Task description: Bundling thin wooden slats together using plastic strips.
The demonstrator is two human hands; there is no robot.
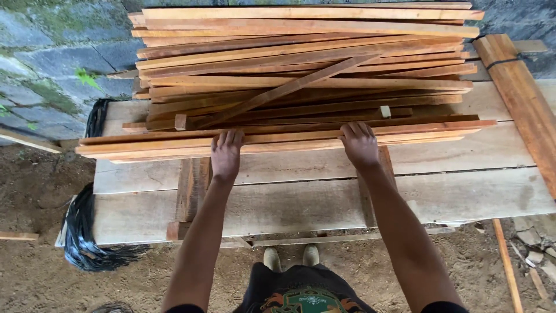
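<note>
Front slats [278, 139] of reddish-brown wood, nearest edge of the slat pile [301, 64]. Long axis left to right across the view, ends pointing to either side, lying flat and slightly fanned. Resting on the plank bench [463, 185] beneath, overhanging the bench's left end.

Left hand [225, 155] palm down on the front slats, left of the pile's middle. Fingers extended and close together, tips over the slats' top face, heel of the hand on the bench plank just in front. Flat press, no wrap around anything visible.

Right hand [359, 145] palm down on the same slats, right of the pile's middle. Fingers spread a little, tips on the top face, thumb toward the near edge. Open and flat likewise; whether any finger hooks under an edge, cannot tell.

Behind the front slats: pile stacked many layers high, most pieces parallel, one thin strip [289, 90] lying diagonally across the face. Right of the pile, a bundle of boards [521, 98] strapped with a dark band, angled away from the pile. Left of the pile and below the bench end, black plastic sheeting [87, 232] bunched on the dirt ground. Behind the pile, mossy stone wall [46, 69].
</note>
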